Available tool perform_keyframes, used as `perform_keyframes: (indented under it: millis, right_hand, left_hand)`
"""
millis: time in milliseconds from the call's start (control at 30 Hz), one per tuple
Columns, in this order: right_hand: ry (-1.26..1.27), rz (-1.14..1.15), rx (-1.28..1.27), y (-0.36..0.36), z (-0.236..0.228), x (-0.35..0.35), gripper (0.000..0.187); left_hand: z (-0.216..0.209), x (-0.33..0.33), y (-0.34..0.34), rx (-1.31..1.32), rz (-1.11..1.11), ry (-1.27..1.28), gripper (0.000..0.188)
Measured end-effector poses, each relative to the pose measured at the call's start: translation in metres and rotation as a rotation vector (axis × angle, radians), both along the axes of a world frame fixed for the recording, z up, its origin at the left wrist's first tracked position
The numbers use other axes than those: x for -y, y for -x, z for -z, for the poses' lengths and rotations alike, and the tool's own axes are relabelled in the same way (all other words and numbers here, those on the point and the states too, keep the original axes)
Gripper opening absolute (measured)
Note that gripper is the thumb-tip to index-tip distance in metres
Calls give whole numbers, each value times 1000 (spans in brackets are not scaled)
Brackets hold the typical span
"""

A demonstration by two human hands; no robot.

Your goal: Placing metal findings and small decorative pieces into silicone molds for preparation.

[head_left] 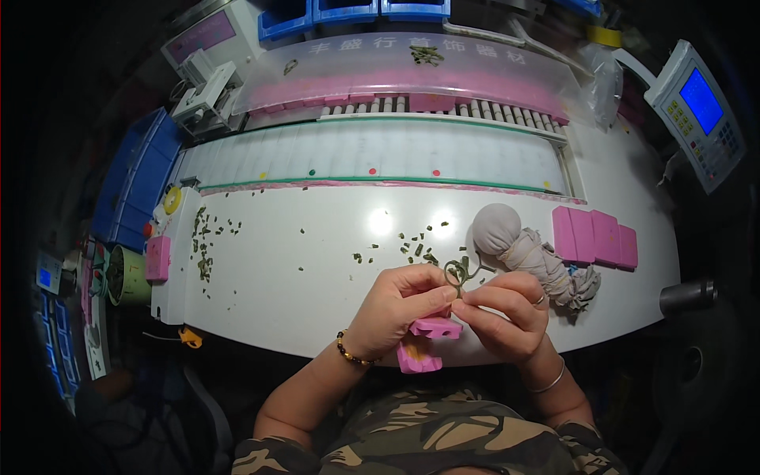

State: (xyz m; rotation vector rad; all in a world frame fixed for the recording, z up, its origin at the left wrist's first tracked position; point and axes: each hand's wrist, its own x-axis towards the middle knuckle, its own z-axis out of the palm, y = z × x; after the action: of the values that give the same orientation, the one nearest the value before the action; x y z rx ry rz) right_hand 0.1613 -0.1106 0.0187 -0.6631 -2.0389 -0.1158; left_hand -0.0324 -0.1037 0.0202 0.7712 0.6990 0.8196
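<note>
My left hand [396,309] and my right hand [509,313] meet near the front edge of the white table, fingertips almost touching. Between them rises a thin, dark olive-green looped piece [453,274], like a small ring-shaped wax casting. My right thumb and forefinger pinch its lower end, with the left fingertips right beside it. Under my left palm two parts of a pink rubber mould [419,356] hang apart, the upper one against my curled fingers. Whether the left fingertips also grip the loop cannot be told.
Small dark green bits [418,248] lie scattered ahead and at left. A grey cloth bundle [499,229] and pink blocks [595,236] sit right. Behind run a long white panel [356,150] and a roller track [507,112]. A control screen [701,103] stands far right.
</note>
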Motion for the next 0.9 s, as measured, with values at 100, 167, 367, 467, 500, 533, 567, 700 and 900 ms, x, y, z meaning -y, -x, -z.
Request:
perform_keyframes:
  millis: [100, 167, 367, 467, 500, 533, 567, 700, 900]
  right_hand:
    - [45, -42, 37, -2, -2, -1, 28]
    - [75, -59, 32, -2, -3, -1, 26]
    - [202, -37, -79, 0, -2, -1, 25]
    - [174, -6, -53, -1, -1, -1, 25]
    - [148, 4, -37, 0, -2, -1, 24]
    - [122, 14, -20, 0, -2, -1, 24]
    - [121, 14, -21, 0, -3, -1, 24]
    - [91, 36, 35, 1, -7, 1, 22]
    - [530, -114, -148, -2, -4, 0, 17]
  left_hand:
    - [6, -3, 5, -13, 68, -18, 11]
    - [6, -3, 6, -20, 104, 14, 12]
    - [9, -3, 6, 41, 72, 10, 13]
    - [7, -3, 3, 51, 47, 49, 13]
    - [7, -3, 2, 52, 49, 49, 13]
    - [8, -3, 2, 46, 60, 31, 13]
    - [9, -3, 2, 39, 69, 11, 14]
    - [11, -1, 2, 22, 79, -26, 13]
    - [16, 5, -2, -258, -57, -298, 9]
